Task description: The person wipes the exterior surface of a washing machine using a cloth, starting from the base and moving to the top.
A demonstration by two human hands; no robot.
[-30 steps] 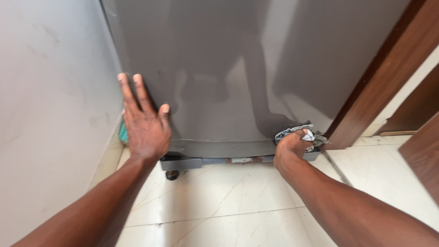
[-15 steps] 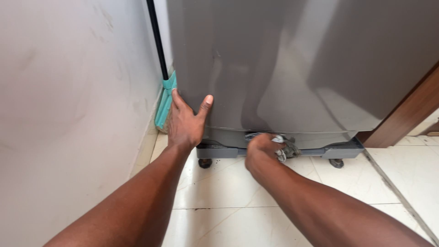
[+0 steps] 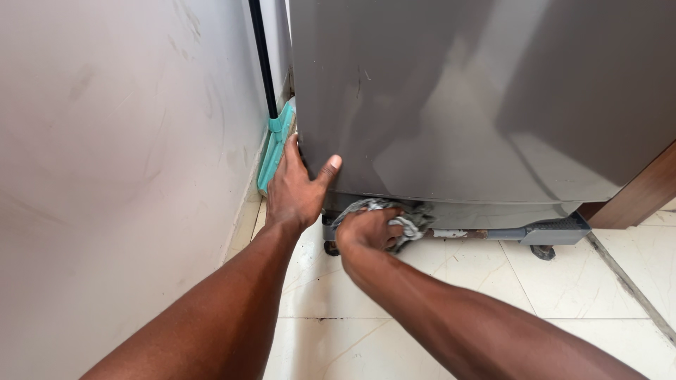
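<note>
The crumpled grey cloth rag (image 3: 394,218) was bunched up right under the bottom edge of the big glossy grey metal fridge door (image 3: 479,98), near its lower left corner. The right hand (image 3: 367,231) was clenched around that rag, pressing it there. The left hand (image 3: 297,188) was spread flat, holding nothing, on the door's left edge. A teal plastic mop head (image 3: 274,148) stood just left of the door, and a grey wheeled stand (image 3: 549,231) sat beneath it.
</note>
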